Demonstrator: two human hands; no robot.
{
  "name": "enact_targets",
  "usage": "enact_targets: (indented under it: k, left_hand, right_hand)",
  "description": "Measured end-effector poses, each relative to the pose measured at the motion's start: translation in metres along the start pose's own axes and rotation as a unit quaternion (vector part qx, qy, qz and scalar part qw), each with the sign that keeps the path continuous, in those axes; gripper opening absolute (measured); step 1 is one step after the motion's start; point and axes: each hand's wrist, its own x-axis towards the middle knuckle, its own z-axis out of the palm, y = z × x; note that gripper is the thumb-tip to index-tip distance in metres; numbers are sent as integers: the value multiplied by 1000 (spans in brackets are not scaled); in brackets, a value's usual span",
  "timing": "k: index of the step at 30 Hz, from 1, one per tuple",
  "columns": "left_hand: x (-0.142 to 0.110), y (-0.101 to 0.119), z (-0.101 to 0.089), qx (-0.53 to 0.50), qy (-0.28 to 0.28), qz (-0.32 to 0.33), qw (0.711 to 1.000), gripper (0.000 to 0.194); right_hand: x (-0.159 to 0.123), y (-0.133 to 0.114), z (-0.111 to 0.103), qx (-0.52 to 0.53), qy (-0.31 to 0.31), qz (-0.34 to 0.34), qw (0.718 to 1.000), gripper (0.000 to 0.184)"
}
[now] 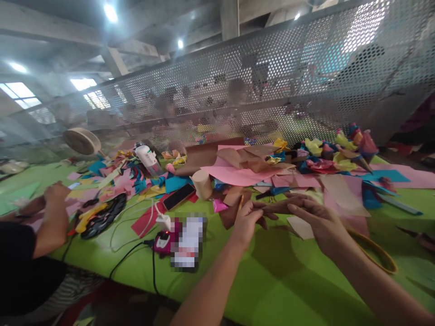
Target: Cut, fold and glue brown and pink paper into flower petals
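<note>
A narrow piece of brown paper [279,207], seemingly rolled, is held level over the green table between my two hands. My left hand [249,220] pinches its left end, with the fingers curled beneath. At the other end my right hand [317,222] grips it between thumb and fingers. Just behind my left hand are brown paper scraps [233,197] and a small bright pink piece [219,206]. A pale paper piece [301,227] lies below and between the hands. Blur hides the paper's exact shape.
Several paper flowers [340,151] lie back right, before a perforated metal screen [217,99]. A beige tube [201,184], black phone [179,197], magenta power strip [165,243] and cables stand left. A yellow ring [377,253] lies right. A co-worker's hands [56,194] are far left.
</note>
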Motion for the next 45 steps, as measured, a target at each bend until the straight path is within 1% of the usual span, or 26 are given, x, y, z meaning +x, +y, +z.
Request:
enact_targets:
  k: [3, 6, 11, 17, 20, 23, 29, 35, 37, 40, 42, 45]
  left_hand:
    - [1, -2, -2, 19, 15, -4, 1000, 37]
    - [0, -1, -2, 37, 22, -4, 999, 40]
    - [-3, 4, 0, 52, 31, 2, 998, 35]
    - [-1, 2, -2, 108, 57, 15, 992, 24]
    - [0, 2, -2, 101, 57, 0, 993, 21]
    - [0, 3, -1, 86, 45, -19, 995, 21]
    - [1, 2, -2, 69, 28, -20, 997, 18]
    - [4, -1, -5, 55, 41, -24, 997, 14]
    - [4, 0, -5, 53, 39, -32, 997, 14]
    - [3, 2, -6, 38, 23, -47, 998, 22]
    - [3, 3, -7, 24, 11, -57, 998, 31]
    - [2, 1, -8, 24, -5, -82, 996, 47]
  right_hand:
    - [1, -2, -1, 54, 0, 43, 998, 32]
    - [1, -3, -1, 68, 1, 60, 996, 31]
    - [1, -2, 0, 67, 4, 58, 996, 34]
    - [0, -5, 1, 71, 1, 64, 995, 32]
    - [0, -6, 0, 70, -11, 65, 995, 32]
    - [1, -5, -1, 70, -15, 65, 995, 33]
    - [0, -5, 1, 72, -15, 65, 995, 33]
    - [-2, -10, 4, 78, -5, 58, 995, 29]
    - [-2, -9, 3, 73, -17, 58, 995, 28]
    - [-1, -5, 0, 60, -35, 54, 996, 27]
    - [0, -1, -3, 48, -33, 49, 997, 30]
    - [2, 2, -5, 50, -36, 60, 996, 33]
